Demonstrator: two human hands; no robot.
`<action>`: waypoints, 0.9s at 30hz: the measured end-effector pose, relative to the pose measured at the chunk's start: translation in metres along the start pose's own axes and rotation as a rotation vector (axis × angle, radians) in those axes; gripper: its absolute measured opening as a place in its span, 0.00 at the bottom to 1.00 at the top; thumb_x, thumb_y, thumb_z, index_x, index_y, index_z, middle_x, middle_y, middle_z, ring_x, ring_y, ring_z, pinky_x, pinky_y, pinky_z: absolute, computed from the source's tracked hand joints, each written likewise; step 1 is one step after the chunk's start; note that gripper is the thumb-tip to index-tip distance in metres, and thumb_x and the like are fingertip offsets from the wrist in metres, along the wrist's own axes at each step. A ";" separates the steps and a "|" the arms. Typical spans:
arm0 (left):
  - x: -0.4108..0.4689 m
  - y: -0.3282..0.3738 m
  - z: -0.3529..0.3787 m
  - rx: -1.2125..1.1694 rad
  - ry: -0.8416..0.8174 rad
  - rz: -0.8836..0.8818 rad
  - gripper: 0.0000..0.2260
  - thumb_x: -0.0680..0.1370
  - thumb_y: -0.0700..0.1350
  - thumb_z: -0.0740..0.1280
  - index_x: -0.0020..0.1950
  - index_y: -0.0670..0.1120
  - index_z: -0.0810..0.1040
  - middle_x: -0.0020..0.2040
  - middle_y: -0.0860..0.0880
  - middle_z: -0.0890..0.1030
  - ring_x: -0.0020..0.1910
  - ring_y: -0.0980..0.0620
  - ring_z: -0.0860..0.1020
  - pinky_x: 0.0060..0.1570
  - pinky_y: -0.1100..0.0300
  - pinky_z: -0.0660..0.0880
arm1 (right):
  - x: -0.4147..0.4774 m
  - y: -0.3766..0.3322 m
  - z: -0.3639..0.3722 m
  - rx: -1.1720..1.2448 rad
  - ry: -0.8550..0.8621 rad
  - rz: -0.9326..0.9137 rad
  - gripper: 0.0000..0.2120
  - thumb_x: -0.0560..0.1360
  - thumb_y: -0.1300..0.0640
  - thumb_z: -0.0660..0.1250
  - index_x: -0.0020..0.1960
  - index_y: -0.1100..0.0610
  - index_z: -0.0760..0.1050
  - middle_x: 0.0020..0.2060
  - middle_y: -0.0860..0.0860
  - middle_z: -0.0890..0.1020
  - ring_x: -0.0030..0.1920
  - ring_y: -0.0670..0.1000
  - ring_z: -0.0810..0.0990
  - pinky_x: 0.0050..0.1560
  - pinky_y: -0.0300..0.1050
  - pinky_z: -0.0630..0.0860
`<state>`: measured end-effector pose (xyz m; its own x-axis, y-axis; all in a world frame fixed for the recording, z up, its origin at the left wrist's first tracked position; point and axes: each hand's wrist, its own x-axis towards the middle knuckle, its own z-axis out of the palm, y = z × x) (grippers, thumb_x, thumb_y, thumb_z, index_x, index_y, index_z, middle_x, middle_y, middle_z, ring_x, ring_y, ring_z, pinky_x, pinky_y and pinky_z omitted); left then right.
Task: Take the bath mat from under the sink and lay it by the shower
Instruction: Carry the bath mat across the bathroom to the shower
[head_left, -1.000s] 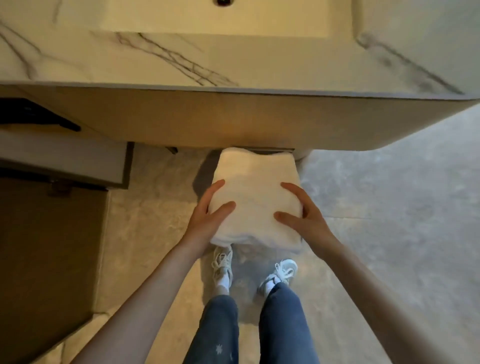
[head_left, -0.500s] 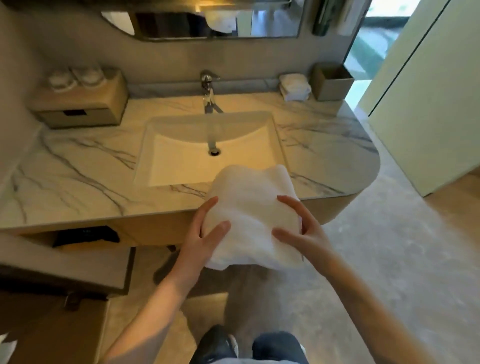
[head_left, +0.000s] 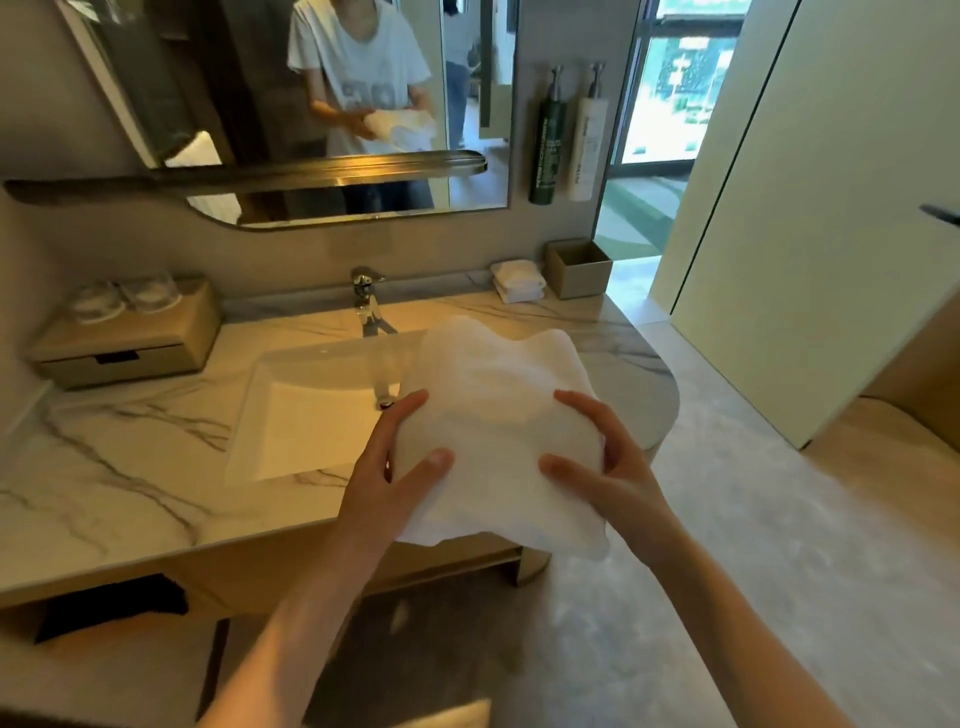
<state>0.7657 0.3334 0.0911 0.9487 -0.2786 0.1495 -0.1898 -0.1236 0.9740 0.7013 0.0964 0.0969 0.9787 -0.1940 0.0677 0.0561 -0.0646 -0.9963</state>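
Mat (head_left: 493, 415) folded, out from under sink (head_left: 311, 410) — held above counter edge, left hand (head_left: 387, 483) and right hand (head_left: 605, 467) clasping its sides, thumbs on top. Carry step; next — turn toward shower, unfold, lay flat.

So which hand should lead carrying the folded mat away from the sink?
Probably the right hand: it grips the bath mat on the side facing open floor; the left hand is toward the sink.

Warm yellow glow over the sink basin (head_left: 306, 410) & counter; cool daylight from the doorway (head_left: 665, 98) at 1 o'clock. My bath mat (head_left: 498, 431) blows out near-white. Wide-angle bend at edges, my forearms soft w/ motion blur at 6.
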 end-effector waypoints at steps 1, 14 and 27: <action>-0.001 0.003 0.008 -0.006 0.008 -0.005 0.27 0.69 0.62 0.70 0.67 0.70 0.68 0.58 0.73 0.69 0.51 0.73 0.72 0.39 0.72 0.76 | 0.000 0.001 -0.008 0.004 -0.001 0.000 0.30 0.69 0.52 0.78 0.66 0.35 0.72 0.62 0.41 0.73 0.60 0.50 0.75 0.53 0.53 0.82; -0.007 0.027 0.158 -0.187 0.011 -0.179 0.36 0.63 0.55 0.76 0.69 0.67 0.68 0.66 0.54 0.70 0.60 0.45 0.75 0.50 0.45 0.81 | 0.007 0.020 -0.166 0.063 -0.176 -0.012 0.31 0.66 0.54 0.78 0.67 0.40 0.74 0.59 0.47 0.78 0.54 0.48 0.81 0.48 0.50 0.83; 0.037 0.064 0.314 -0.168 0.053 -0.134 0.33 0.60 0.56 0.75 0.64 0.70 0.72 0.64 0.60 0.71 0.57 0.53 0.78 0.48 0.54 0.82 | 0.038 0.017 -0.322 0.091 -0.133 -0.021 0.29 0.65 0.60 0.77 0.63 0.43 0.77 0.51 0.47 0.84 0.48 0.49 0.84 0.42 0.42 0.81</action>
<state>0.7094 0.0166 0.1054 0.9753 -0.2198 0.0217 -0.0210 0.0055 0.9998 0.6759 -0.2276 0.0997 0.9943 -0.0619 0.0868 0.0884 0.0227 -0.9958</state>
